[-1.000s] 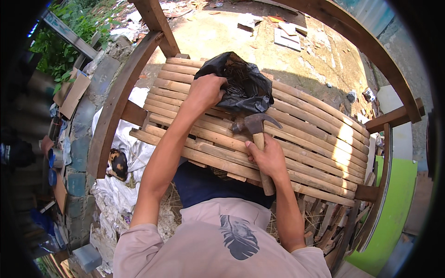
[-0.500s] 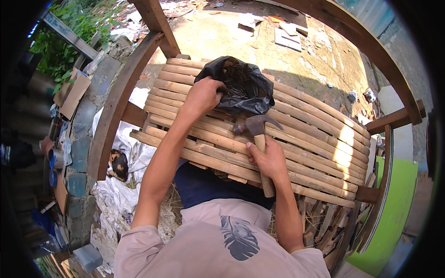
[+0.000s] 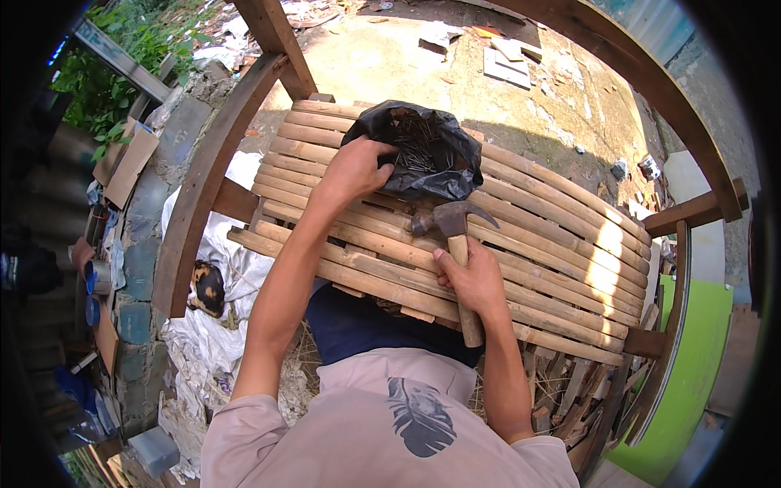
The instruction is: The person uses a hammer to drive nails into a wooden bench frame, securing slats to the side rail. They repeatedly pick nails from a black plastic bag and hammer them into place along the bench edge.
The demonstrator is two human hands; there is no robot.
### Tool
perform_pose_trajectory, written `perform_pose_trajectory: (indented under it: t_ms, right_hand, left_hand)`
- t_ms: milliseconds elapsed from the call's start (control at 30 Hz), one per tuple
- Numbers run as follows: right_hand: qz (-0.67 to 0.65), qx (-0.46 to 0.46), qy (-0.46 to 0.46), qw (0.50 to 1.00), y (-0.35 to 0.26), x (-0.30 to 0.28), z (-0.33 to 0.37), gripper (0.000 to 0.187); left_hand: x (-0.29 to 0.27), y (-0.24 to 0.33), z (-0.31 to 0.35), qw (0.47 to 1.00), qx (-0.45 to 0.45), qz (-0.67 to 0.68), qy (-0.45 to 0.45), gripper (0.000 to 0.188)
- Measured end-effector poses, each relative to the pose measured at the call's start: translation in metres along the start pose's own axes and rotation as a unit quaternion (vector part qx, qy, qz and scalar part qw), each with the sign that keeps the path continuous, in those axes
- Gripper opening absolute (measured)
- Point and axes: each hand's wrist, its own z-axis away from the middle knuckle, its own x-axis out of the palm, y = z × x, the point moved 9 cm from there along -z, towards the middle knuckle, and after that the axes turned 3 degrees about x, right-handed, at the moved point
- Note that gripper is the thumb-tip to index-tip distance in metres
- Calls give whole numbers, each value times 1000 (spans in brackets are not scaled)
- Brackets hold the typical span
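A black plastic bag (image 3: 455,145) with its mouth wide open sits on the bamboo-slat bench (image 3: 561,236). Many thin dark nails (image 3: 419,150) lie inside it. My left hand (image 3: 358,171) is closed on the bag's left rim, fingertips curled over the edge and partly hidden. In my right hand (image 3: 472,275) is a claw hammer (image 3: 452,218), gripped around its wooden handle. Its rusty head rests on or just above the slats, below the bag, with the claw pointing right.
Dark wooden posts (image 3: 215,187) and a curved rail (image 3: 651,69) frame the bench. On the left runs a block wall (image 3: 142,268), beside white sheeting (image 3: 232,325) where a dark and tan patched animal (image 3: 207,289) lies. A green panel (image 3: 691,366) stands at the right.
The bag's mouth has tipped slightly, and more of the nails show inside. The hammer has shifted a touch to the right. My left hand keeps its place at the rim.
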Motion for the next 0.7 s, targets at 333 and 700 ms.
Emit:
perform_pose_trajectory:
  t_ms: [333, 700]
  right_hand:
    - [-28, 17, -6, 999, 1, -1, -2, 27]
    - [-34, 24, -1, 999, 1, -2, -4, 27]
  left_hand:
    - [-5, -9, -3, 997, -25, 57, 50, 24]
    - [-5, 5, -5, 996, -54, -31, 71, 23]
